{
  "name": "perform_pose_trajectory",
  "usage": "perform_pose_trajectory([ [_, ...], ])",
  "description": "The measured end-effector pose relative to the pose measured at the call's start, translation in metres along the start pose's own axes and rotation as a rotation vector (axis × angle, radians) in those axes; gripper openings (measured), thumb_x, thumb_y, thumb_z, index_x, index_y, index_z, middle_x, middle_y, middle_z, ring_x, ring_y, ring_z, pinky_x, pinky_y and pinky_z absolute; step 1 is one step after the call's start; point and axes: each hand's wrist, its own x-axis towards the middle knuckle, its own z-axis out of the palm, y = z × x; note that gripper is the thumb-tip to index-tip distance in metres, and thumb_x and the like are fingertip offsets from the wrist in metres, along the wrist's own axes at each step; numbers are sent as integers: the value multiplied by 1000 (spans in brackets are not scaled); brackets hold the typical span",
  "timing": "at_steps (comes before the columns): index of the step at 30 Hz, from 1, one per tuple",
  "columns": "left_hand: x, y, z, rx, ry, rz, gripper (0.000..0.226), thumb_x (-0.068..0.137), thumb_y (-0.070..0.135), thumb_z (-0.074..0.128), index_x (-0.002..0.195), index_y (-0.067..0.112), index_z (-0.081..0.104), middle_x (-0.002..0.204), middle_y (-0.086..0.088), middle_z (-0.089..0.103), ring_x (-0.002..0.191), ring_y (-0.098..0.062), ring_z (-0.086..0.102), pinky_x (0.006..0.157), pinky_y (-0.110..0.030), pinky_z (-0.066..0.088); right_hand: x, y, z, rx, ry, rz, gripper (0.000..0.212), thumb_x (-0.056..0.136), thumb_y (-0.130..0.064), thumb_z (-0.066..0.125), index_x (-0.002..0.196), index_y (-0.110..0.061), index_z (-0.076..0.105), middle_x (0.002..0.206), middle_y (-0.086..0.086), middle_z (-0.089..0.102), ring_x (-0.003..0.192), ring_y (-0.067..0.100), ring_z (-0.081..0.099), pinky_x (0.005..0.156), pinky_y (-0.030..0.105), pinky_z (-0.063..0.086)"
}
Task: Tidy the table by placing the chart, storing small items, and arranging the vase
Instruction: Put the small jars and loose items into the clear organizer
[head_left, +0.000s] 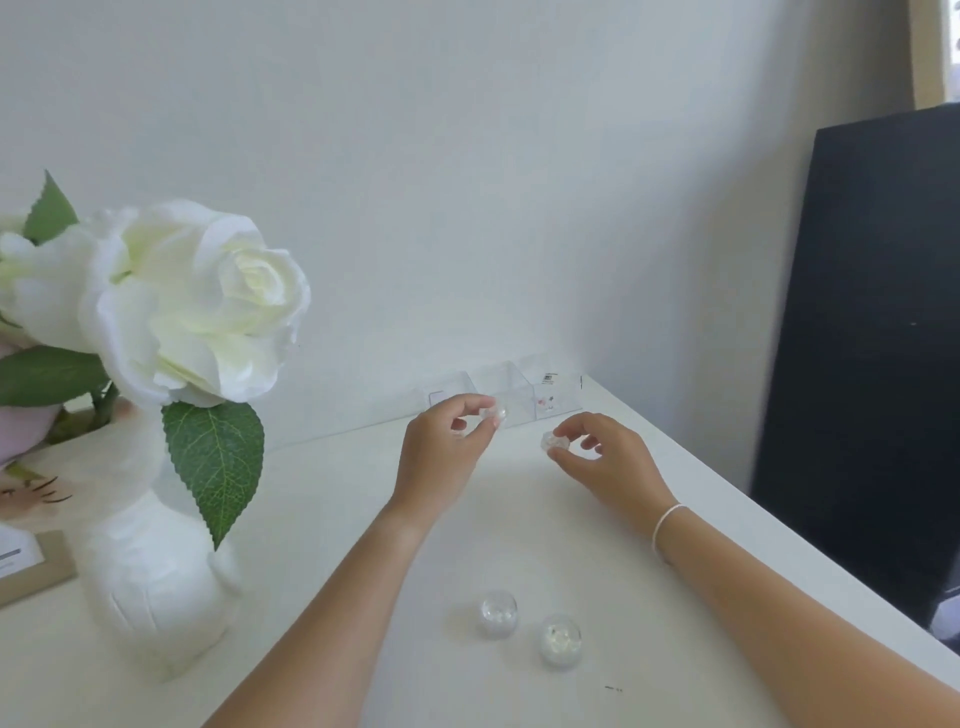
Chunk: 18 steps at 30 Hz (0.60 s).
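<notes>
left hand (447, 436) pinches a clear bead (493, 414) | right hand (597, 452) pinches another (550, 441) | both just before the clear organiser (506, 392) at the wall | step: storing small items | next: drop each into a compartment; two beads (497, 613) wait near table edge (727, 499)

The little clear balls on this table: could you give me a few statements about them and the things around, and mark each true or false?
1. Each hand holds one clear ball. True: the left hand pinches a clear ball and the right hand pinches another.
2. Two more clear balls lie on the table near the person. True: one and another rest on the white table.
3. The vase lies on its side. False: the white vase stands upright, holding a white rose.
4. The clear box is in the middle of the table. False: the clear box stands against the wall.
5. The right wrist is bare. False: it wears a thin white band.
</notes>
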Motion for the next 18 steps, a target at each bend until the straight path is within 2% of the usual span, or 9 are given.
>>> perform_pose_trajectory([
  [4,49,0,7,134,-10,14,12,82,33,64,91,27,68,91,19,63,70,0,51,61,-4,38,10,10,4,-7,19,2,10,82,-31,61,76,-36,56,85,-21,59,82,4,51,69,13,36],
  [5,63,-1,8,182,-16,8,13,83,32,63,93,25,68,93,14,64,72,-2,53,65,-11,40,12,13,5,-12,22,-7,7,81,-31,61,77,-35,57,87,-20,60,82,4,51,69,13,36],
  [7,89,-7,9,269,-33,-16,15,83,29,61,95,22,67,100,6,65,88,-9,58,76,-22,42,13,18,7,-16,31,-23,2,81,-33,62,80,-33,59,88,-19,61,83,1,52,69,12,37],
  [9,110,-14,12,366,-74,-52,16,84,26,59,96,19,66,105,2,67,100,-15,59,82,-27,45,14,21,9,-12,35,-34,4,80,-34,62,78,-35,59,86,-22,61,83,-1,52,68,8,35],
  [12,133,-24,19,529,-156,-117,16,83,24,58,96,18,65,107,0,65,102,-19,58,82,-29,45,14,23,10,-14,29,-46,10,79,-34,62,75,-40,55,84,-23,58,83,-4,51,65,6,35],
  [15,146,-29,26,656,-212,-143,16,82,19,57,96,18,65,111,0,64,105,-21,57,86,-31,45,16,25,8,18,42,-45,14,79,-32,64,74,-41,54,85,-22,58,82,-3,51,66,9,36],
  [18,153,-29,31,763,-252,-133,13,81,16,58,92,19,64,110,0,65,104,-22,58,82,-30,44,16,26,8,25,33,-44,13,79,-31,64,75,-39,54,86,-21,59,82,-1,51,67,11,36],
])
